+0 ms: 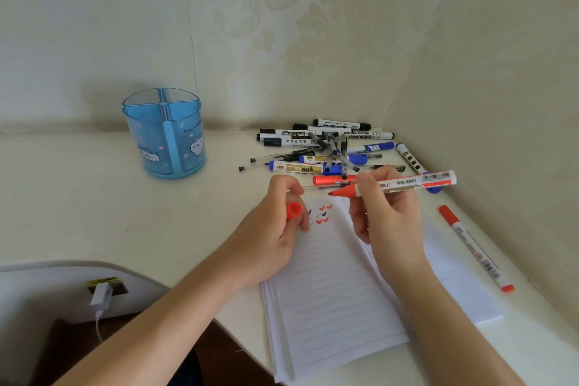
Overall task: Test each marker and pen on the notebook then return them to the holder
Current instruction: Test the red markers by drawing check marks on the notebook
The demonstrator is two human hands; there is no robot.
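I judge that I am in the early part of the task. My right hand (383, 216) is closed around an uncapped red marker (413, 182). Its tip hangs just above the top of the notebook (332, 291) and, as far as I can see, does not touch the paper. My left hand (272, 229) rests on the notebook's left page, and its fingers pinch the red cap (293, 211).

Near the top of that page there is a small group of ticks (321, 215), some red and some black, so a few pens seem tested. The holder (166, 135) stands well apart to the left of the notebook. Its compartments look empty, so nothing is returned yet.

Behind the notebook's top edge lies a big pile of markers and pens (326, 147). One more red marker (473, 247), with its cap on, lies at the notebook's right edge.

What is left is to mark with this marker, cap it, go through the pile, and put everything into the holder.
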